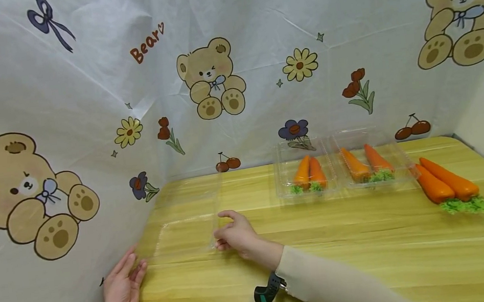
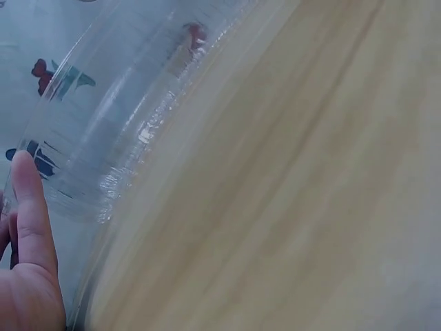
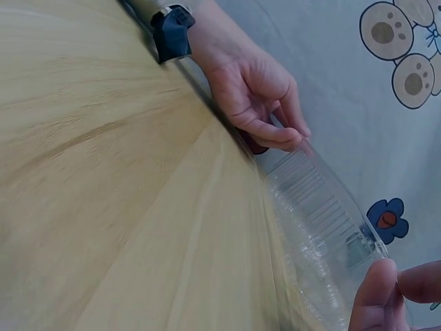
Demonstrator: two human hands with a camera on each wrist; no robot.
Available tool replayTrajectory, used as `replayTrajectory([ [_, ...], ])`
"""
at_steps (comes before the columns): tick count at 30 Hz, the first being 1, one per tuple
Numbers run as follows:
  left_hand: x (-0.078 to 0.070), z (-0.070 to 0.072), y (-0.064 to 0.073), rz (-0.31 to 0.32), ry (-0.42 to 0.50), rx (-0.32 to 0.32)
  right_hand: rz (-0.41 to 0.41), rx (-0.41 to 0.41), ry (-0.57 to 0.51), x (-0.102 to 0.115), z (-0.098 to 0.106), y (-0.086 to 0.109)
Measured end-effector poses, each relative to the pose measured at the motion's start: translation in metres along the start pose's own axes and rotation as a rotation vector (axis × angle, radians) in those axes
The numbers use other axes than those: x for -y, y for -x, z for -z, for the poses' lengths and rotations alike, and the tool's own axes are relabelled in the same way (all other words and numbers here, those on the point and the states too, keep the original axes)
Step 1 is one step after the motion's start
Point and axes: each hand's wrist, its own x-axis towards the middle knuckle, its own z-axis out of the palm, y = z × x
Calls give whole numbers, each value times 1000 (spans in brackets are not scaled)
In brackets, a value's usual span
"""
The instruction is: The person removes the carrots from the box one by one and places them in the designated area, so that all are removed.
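Observation:
A see-through plastic box (image 1: pixel 189 235) sits at the left of the wooden table, by the patterned cloth; its outline is faint in the head view. My right hand (image 1: pixel 237 235) pinches its near right corner between thumb and finger; the right wrist view shows the same right hand (image 3: pixel 379 296) on the rim. At the opposite side, my left hand (image 1: pixel 125 284) holds the rim, its thumb and fingers meeting at the edge in the right wrist view. The box's ribbed wall (image 2: pixel 89 152) shows in the left wrist view. No contents are visible in it.
Two clear plastic boxes stand at the back, a left one (image 1: pixel 278 181) and a right one (image 1: pixel 398 181), each with two toy carrots inside. Two loose toy carrots (image 1: pixel 444 181) lie to their right. A bear-print cloth (image 1: pixel 258 134) hangs behind the wooden table (image 1: pixel 348 238).

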Motion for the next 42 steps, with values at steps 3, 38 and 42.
replayTrajectory([
  [3,0,0,0,-16,11,-28,3,-3,-7,-1,-4,-2],
  [38,-26,-12,19,-313,-354,-281,14,24,25,-4,-6,-8],
  [42,-28,-28,24,-336,-359,-216,3,29,54,-3,5,-9],
])
